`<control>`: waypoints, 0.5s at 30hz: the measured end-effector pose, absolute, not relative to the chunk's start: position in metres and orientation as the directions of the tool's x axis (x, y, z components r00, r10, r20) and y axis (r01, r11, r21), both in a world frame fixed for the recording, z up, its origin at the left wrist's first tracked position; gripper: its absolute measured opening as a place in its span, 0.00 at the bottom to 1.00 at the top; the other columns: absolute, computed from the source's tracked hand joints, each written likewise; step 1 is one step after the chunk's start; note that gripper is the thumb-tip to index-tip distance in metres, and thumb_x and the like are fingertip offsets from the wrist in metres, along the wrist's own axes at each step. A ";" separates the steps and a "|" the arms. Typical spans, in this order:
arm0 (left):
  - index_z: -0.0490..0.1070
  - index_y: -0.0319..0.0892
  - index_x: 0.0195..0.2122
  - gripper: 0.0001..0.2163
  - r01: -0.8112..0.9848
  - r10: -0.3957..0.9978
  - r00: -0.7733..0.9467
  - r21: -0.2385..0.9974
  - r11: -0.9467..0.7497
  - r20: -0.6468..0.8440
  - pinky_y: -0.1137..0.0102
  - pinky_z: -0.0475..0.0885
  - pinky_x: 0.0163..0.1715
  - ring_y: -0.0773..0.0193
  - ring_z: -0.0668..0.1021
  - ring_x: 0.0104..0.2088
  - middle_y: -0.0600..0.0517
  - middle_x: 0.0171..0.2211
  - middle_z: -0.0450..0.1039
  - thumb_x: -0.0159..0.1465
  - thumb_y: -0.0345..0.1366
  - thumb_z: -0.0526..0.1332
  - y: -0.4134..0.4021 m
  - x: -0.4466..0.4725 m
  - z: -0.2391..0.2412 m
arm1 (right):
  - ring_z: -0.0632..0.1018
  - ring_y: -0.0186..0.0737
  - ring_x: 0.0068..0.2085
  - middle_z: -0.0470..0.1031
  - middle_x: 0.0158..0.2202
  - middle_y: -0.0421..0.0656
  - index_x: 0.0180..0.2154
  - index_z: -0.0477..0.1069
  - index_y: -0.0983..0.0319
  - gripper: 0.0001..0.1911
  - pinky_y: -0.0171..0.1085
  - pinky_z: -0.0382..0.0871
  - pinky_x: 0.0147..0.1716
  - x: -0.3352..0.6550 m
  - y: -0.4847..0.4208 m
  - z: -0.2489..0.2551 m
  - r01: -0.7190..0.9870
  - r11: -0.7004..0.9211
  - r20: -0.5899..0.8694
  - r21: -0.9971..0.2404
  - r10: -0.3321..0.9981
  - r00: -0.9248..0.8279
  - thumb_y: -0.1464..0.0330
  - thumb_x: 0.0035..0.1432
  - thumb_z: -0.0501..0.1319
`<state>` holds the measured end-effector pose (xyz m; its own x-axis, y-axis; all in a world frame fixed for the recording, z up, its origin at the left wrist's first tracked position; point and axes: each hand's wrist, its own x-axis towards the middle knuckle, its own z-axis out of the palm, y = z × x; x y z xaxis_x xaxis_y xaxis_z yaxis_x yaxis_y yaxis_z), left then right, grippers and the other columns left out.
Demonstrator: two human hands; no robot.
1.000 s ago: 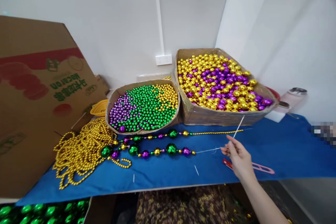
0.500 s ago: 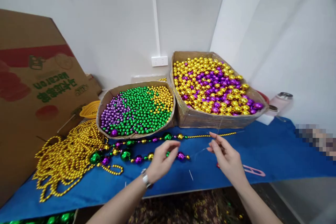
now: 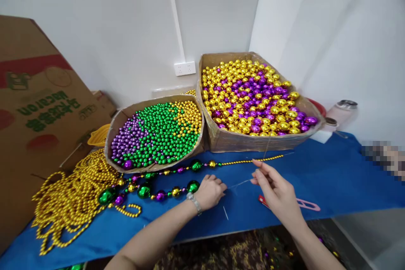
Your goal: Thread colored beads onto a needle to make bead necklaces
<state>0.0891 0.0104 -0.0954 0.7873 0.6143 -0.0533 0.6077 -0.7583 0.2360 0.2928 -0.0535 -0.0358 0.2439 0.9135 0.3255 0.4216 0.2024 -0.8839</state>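
Right hand (image 3: 278, 194) pinching thread (image 3: 243, 183), in front of large bead box (image 3: 240, 144). Left hand (image 3: 207, 193) curled over end of bead strand (image 3: 160, 195), front-left of that box; whether clamped, cannot tell. Smaller bead box (image 3: 195, 152) just left of the large one; gold chains (image 3: 72, 202) farther left, on tabletop (image 3: 332, 177).
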 end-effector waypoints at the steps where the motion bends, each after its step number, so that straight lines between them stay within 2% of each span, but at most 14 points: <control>1: 0.72 0.42 0.40 0.09 0.611 0.623 0.781 0.254 -0.750 -0.042 0.61 0.66 0.40 0.55 0.73 0.39 0.46 0.33 0.75 0.62 0.38 0.56 0.011 0.091 -0.095 | 0.80 0.37 0.30 0.76 0.34 0.43 0.49 0.67 0.60 0.18 0.36 0.75 0.33 0.295 -0.053 -0.037 0.424 0.193 0.318 -0.885 0.916 0.246 0.59 0.61 0.54; 5: 0.72 0.43 0.41 0.11 0.517 0.636 0.763 0.478 -0.710 0.118 0.66 0.67 0.41 0.59 0.75 0.38 0.48 0.36 0.76 0.62 0.41 0.57 0.018 0.099 -0.069 | 0.79 0.37 0.31 0.76 0.34 0.43 0.44 0.68 0.60 0.15 0.34 0.74 0.33 0.299 -0.053 -0.033 0.422 0.162 0.284 -0.892 0.927 0.245 0.59 0.62 0.53; 7: 0.73 0.44 0.42 0.11 0.433 0.645 0.739 0.597 -0.675 0.193 0.67 0.67 0.41 0.59 0.76 0.39 0.48 0.38 0.77 0.61 0.41 0.58 0.021 0.103 -0.044 | 0.79 0.37 0.31 0.75 0.34 0.44 0.41 0.69 0.60 0.14 0.34 0.73 0.33 0.296 -0.052 -0.027 0.434 0.182 0.307 -0.882 0.922 0.236 0.59 0.62 0.52; 10: 0.74 0.43 0.42 0.11 0.324 0.685 0.691 0.749 -0.578 0.230 0.68 0.68 0.40 0.59 0.77 0.39 0.49 0.39 0.77 0.60 0.40 0.60 0.025 0.106 -0.005 | 0.76 0.35 0.29 0.74 0.35 0.44 0.36 0.71 0.60 0.13 0.34 0.72 0.31 0.290 -0.047 -0.017 0.428 0.249 0.370 -0.869 0.900 0.229 0.59 0.61 0.53; 12: 0.74 0.42 0.42 0.12 0.266 0.717 0.654 0.814 -0.516 0.240 0.69 0.69 0.38 0.59 0.77 0.38 0.49 0.38 0.77 0.59 0.40 0.61 0.027 0.104 0.015 | 0.74 0.34 0.28 0.72 0.34 0.44 0.35 0.71 0.60 0.13 0.34 0.70 0.28 0.287 -0.043 -0.014 0.366 0.265 0.371 -0.892 0.891 0.261 0.58 0.61 0.54; 15: 0.74 0.41 0.41 0.12 0.222 0.766 0.589 0.860 -0.459 0.257 0.70 0.69 0.36 0.60 0.77 0.36 0.49 0.36 0.77 0.59 0.41 0.61 0.033 0.097 0.031 | 0.70 0.33 0.25 0.69 0.25 0.39 0.37 0.70 0.60 0.12 0.32 0.66 0.25 0.285 -0.036 -0.015 0.164 0.256 0.301 -0.953 0.876 0.376 0.58 0.60 0.56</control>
